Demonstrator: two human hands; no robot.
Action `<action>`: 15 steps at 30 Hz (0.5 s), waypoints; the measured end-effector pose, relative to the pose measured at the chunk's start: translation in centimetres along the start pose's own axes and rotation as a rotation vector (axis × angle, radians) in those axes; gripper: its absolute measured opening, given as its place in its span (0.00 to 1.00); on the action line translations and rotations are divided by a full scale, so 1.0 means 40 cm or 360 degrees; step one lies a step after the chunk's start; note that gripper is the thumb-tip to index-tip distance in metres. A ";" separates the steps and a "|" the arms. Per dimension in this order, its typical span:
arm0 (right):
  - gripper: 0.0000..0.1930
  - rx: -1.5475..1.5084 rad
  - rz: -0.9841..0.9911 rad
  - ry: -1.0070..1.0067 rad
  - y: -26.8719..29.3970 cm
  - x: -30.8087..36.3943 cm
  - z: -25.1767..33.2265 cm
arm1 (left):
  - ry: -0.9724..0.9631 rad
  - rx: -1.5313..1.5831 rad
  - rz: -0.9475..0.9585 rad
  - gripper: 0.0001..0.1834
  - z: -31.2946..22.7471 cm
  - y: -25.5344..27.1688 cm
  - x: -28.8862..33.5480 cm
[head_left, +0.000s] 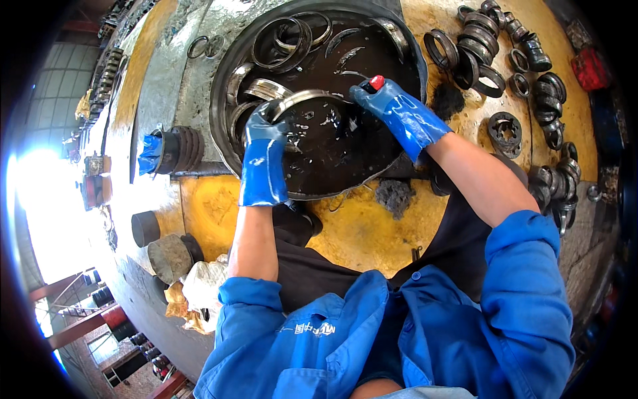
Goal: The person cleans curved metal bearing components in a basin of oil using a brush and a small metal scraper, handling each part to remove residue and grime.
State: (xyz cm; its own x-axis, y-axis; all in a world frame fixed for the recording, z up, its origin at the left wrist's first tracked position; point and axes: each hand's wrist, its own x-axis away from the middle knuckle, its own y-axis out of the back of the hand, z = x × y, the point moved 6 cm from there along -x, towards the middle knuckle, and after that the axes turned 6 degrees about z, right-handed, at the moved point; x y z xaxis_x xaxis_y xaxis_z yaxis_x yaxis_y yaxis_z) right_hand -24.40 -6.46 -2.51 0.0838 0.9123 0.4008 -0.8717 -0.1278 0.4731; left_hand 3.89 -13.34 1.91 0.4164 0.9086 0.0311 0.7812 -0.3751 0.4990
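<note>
One ring (pixel 301 98) gripped in the left hand (pixel 266 130), something red (pixel 377 82) in the right hand (pixel 391 105) — apparently mid-wash, next needing steady turning.

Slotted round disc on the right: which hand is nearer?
Right. The right hand is left of the disc, over the basin; the left hand, gripping a metal ring, is farther left.

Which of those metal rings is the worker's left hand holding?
The silvery ring arching from the left hand toward the right hand; no other is gripped.

Blown-out white glare (pixel 50 189) at left
</note>
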 end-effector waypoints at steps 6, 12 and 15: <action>0.21 -0.0428 -0.0212 0.0190 0.054 -0.010 -0.028 | 0.0103 0.0318 -0.0095 0.14 -0.172 -0.008 0.077; 0.14 -0.0921 -0.0454 0.0334 0.146 0.005 0.054 | -0.0391 -0.1368 -0.0185 0.14 -0.221 0.006 0.158; 0.13 -0.1041 -0.0465 0.0435 0.156 0.022 0.082 | -0.0879 -0.2536 -0.0247 0.13 -0.179 -0.046 0.186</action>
State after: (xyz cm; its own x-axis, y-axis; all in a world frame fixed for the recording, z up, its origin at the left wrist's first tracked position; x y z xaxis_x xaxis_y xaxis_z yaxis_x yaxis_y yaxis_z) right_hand -28.20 -7.73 3.36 0.3067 0.9483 0.0823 -0.9478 0.3122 -0.0650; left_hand 2.22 -4.58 7.40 0.7564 0.6193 -0.2108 -0.2398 0.5623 0.7914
